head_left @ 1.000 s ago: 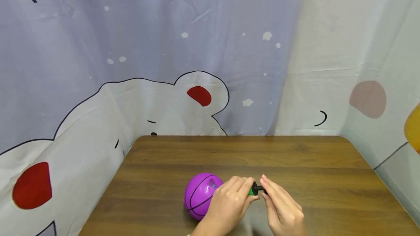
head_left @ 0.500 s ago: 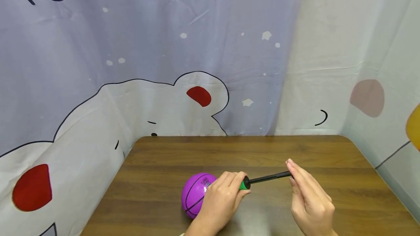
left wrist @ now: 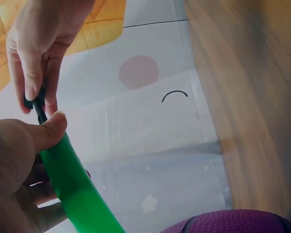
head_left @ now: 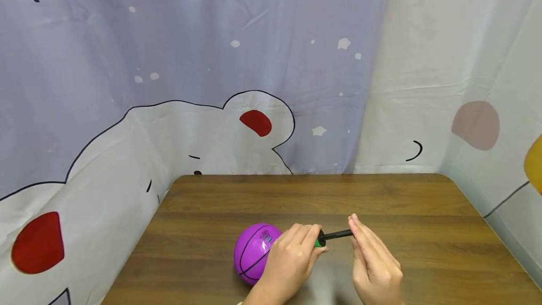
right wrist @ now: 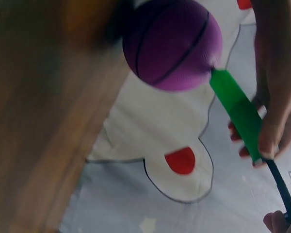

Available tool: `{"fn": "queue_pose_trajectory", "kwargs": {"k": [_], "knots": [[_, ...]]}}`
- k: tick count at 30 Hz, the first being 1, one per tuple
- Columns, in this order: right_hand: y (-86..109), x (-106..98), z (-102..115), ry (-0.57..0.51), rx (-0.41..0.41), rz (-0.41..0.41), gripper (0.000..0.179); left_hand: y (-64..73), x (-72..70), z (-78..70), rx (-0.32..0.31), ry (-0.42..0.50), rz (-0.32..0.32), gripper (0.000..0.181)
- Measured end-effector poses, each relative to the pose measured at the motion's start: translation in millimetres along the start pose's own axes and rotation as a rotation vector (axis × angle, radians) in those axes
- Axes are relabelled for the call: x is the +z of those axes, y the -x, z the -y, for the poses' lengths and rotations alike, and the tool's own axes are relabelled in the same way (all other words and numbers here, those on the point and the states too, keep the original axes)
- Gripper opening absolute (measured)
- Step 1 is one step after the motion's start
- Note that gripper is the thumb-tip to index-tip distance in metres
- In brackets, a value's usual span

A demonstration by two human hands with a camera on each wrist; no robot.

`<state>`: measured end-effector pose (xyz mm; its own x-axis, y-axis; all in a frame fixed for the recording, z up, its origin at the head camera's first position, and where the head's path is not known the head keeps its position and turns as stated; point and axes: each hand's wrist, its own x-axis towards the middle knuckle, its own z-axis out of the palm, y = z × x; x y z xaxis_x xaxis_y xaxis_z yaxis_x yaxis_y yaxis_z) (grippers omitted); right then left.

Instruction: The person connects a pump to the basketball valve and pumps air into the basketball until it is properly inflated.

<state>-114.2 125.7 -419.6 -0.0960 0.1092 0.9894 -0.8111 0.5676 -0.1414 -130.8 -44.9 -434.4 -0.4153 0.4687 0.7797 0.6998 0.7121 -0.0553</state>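
Right wrist, pump (right wrist: 237,114) meeting purple ball (right wrist: 177,46), contact hidden in head view

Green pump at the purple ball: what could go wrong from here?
The green pump meets the purple ball only at its narrow end, so a crooked push from the right hand could bend or dislodge it there. Neither hand grips the ball, so it might twist or roll. The left hand has its thumb close to where the black rod enters, so a full stroke could pinch it.
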Motion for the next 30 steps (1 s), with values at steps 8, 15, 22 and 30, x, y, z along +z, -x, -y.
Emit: {"fn": "queue_pose_trajectory", "kwargs": {"k": [8,15,22,30], "knots": [[20.9,15,2,-0.066,-0.037,0.057,0.029,-0.3,-0.2,-3.5,0.017,0.024,0.01,0.038],[16.7,14,0,-0.106,-0.061,0.037,0.025,-1.1,-1.7,-4.0,-0.076,0.108,0.052,0.046],[-4.6,3,-3,-0.048,-0.096,-0.032,0.025,1.8,-1.5,-2.9,-0.132,0.037,0.082,0.043],[-29.4,-13,-6,0.002,-0.035,-0.133,0.02,5.4,-4.6,4.0,-0.143,0.029,0.078,0.039]]}}
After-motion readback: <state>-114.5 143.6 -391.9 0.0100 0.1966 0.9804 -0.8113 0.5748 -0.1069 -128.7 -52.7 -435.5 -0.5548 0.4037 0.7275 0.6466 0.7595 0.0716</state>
